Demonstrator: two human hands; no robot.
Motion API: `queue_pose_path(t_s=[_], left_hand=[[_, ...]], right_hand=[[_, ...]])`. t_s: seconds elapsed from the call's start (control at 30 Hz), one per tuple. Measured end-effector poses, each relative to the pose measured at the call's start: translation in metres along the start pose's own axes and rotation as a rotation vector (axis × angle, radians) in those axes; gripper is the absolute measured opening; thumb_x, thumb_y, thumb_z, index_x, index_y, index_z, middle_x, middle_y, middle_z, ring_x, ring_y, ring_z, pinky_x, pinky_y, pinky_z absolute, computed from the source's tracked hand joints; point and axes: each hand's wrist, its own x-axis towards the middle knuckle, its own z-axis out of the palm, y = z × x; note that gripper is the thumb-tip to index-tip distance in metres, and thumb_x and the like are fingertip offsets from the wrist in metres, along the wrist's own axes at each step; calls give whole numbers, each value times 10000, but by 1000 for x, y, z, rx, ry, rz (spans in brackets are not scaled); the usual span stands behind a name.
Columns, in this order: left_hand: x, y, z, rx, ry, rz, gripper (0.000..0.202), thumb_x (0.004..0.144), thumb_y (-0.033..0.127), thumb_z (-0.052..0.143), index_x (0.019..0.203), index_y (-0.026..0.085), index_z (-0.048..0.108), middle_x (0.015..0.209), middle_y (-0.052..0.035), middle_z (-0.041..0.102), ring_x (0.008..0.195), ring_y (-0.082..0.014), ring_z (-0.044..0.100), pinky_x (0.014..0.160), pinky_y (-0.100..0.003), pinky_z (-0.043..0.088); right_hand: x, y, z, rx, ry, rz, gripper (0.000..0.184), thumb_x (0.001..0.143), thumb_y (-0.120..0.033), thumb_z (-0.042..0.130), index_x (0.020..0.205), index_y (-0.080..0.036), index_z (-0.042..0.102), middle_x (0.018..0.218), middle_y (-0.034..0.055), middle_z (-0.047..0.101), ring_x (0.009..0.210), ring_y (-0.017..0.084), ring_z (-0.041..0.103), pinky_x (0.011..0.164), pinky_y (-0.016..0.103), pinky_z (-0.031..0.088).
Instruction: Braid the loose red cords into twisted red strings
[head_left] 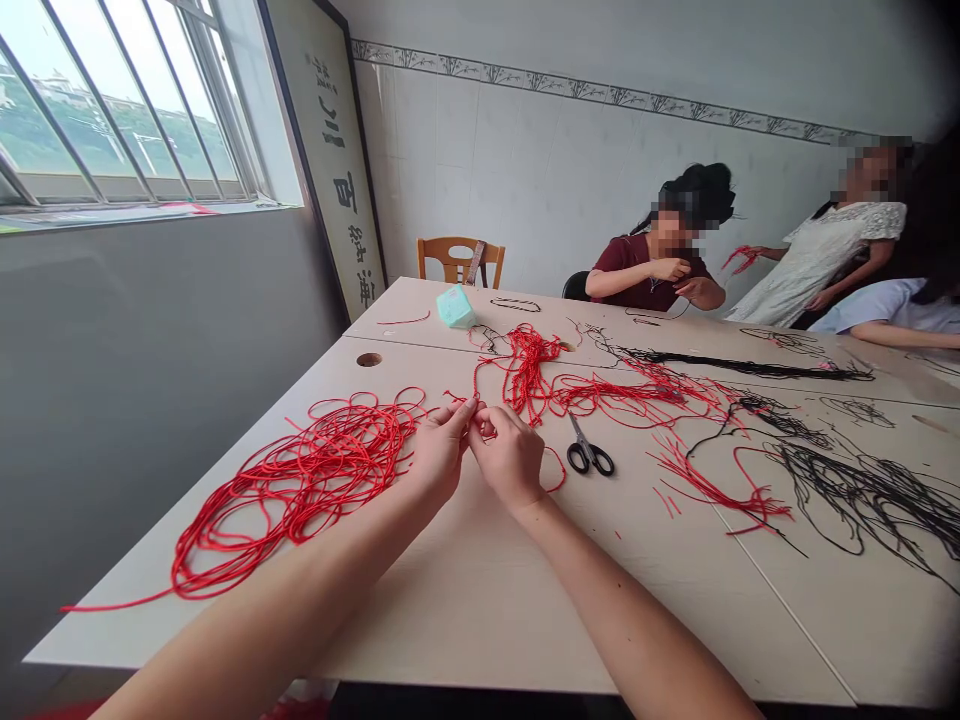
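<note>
Red cord (475, 381) is pinched closely by the left hand (444, 436) and right hand (511, 446); pulls are best made small and even.

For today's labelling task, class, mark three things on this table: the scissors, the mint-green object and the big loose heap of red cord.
Scissors (586, 447), head view: where blades meet handles.
Mint-green object (455, 308), head view: middle of its body.
Red cord heap (330, 468), head view: its tangled middle.
</note>
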Motion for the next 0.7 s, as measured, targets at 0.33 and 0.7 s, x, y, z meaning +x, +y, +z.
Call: queue_pose_path(t_s=[0.33,0.7], left_hand=[[5,4,-6,280,-168,78,213,682,335,711,757,139,681,779,-58,690,779,-163,617,781,-297,460],[8,10,-7,541,-260,158,251,683,396,689,765,159,701,752,-46,685,721,-168,584,681,-272,427]], right_hand=[[9,22,-21,413,-46,213,118,770,-296,532,754,-190,581,657,-2,573,586,129,493,583,242,397],[12,30,-29,441,-143,274,109,727,-301,579,721,-192,594,627,-11,582,535,132,499,528,256,406]])
